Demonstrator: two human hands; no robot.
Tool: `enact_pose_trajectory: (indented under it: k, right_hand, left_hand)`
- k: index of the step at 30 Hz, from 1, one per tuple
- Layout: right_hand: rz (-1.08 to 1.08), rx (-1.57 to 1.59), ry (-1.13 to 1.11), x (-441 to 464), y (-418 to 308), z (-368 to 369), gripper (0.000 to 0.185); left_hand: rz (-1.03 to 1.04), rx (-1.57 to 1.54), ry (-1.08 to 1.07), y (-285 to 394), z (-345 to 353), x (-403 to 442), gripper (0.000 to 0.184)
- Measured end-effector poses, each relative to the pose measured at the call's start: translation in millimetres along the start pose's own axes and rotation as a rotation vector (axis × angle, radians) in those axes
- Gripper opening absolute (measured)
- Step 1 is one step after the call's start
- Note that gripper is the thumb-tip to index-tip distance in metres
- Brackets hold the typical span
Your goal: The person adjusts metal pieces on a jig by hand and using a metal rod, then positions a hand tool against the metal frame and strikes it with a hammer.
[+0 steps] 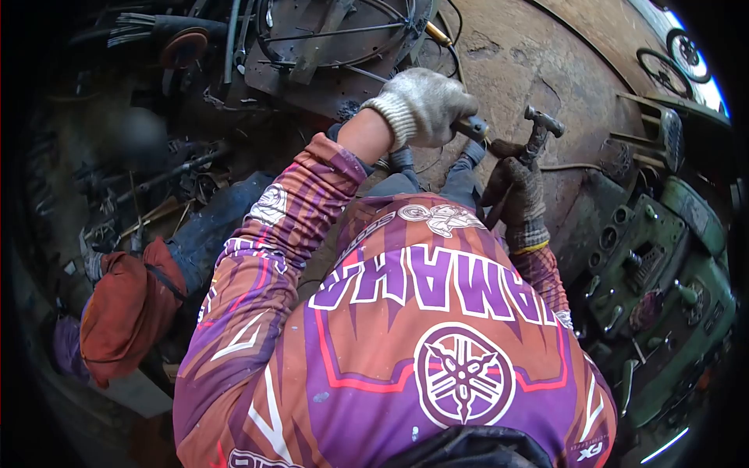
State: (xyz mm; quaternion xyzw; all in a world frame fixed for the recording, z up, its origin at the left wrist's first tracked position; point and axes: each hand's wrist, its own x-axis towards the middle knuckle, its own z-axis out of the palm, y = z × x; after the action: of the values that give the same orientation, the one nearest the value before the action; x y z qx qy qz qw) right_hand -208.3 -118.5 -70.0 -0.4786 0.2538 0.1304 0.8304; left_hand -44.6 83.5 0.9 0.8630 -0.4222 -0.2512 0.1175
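Observation:
My left hand point(429, 105), in a pale knit glove, is closed around a grey cylindrical tool point(471, 127) with a small bright tip. To its right and slightly lower, my right hand point(516, 191) wears a darker, dirty glove. Its fingers are wrapped round the handle of a hammer point(544, 122), whose metal head points upward in the view. The tool's tip is near the right glove's fingers; whether they touch is unclear. Both hands are in front of my patterned shirt point(421, 312), above my legs.
A spoked wheel point(335, 35) lies at the top over a dark metal plate. Green machinery point(655, 288) with levers stands at the right. At the left are scattered metal parts, a red cloth bundle point(129, 312) and blue fabric point(214, 222). Two wheels point(663, 72) are at the upper right.

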Motion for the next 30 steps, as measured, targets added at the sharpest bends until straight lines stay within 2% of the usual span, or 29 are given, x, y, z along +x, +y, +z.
enact_pose_trajectory:
  k: [1,5,7,9,11,13,14,15,17,20,22,23,25,30]
  right_hand:
    - [-0.093,0.031,-0.022,-4.7,8.3,10.0,0.042]
    - [-0.212,0.154,0.064,-18.4,46.4,31.7,0.039]
    - [-0.198,0.119,0.100,-20.3,52.2,41.5,0.038]
    - [-0.048,0.096,0.097,-19.9,56.5,45.7,0.035]
    - [-0.073,0.062,0.127,-24.3,54.9,44.9,0.031]
    - [-0.325,0.546,0.138,-27.4,52.0,54.1,0.028]
    - [-0.211,0.503,0.327,-27.0,48.4,58.7,0.026]
    - [-0.217,0.505,0.332,-26.7,44.1,66.1,0.026]
    - [0.048,0.016,0.125,-22.7,39.8,73.3,0.026]
    - [-0.030,0.122,0.134,-19.8,42.8,61.6,0.027]
    - [-0.197,0.216,0.134,-17.8,49.6,59.4,0.029]
    - [-0.203,0.213,0.132,-18.5,51.2,58.3,0.029]
    - [-0.043,0.068,0.108,-25.1,42.3,76.5,0.029]
    - [-0.050,0.069,0.198,-26.0,27.1,65.2,0.029]
  left_hand:
    - [0.019,0.000,0.000,0.1,-3.1,1.0,0.022]
    - [-0.012,-0.018,-0.009,-3.7,2.3,9.0,0.025]
    - [-0.015,-0.004,0.045,-3.1,2.2,6.9,0.028]
    - [-0.031,0.004,0.002,-2.1,1.1,6.1,0.028]
    - [-0.014,0.009,0.024,-4.5,3.8,5.4,0.028]
    - [-0.008,0.016,0.035,-5.5,5.4,2.8,0.027]
    - [0.003,0.023,0.050,-5.1,5.2,3.6,0.026]
    - [0.011,0.025,0.049,-5.8,5.6,3.9,0.026]
    - [-0.015,0.018,0.022,-7.7,6.4,3.4,0.030]
    - [-0.014,0.037,0.017,-7.6,5.8,1.3,0.032]
    - [-0.016,0.042,0.024,-7.5,5.1,3.0,0.033]
    - [-0.014,0.044,0.030,-6.9,4.2,2.8,0.033]
    - [-0.015,0.002,-0.012,-6.0,-0.3,1.0,0.031]
    - [0.086,-0.087,-0.051,-9.5,-16.7,-12.1,0.037]
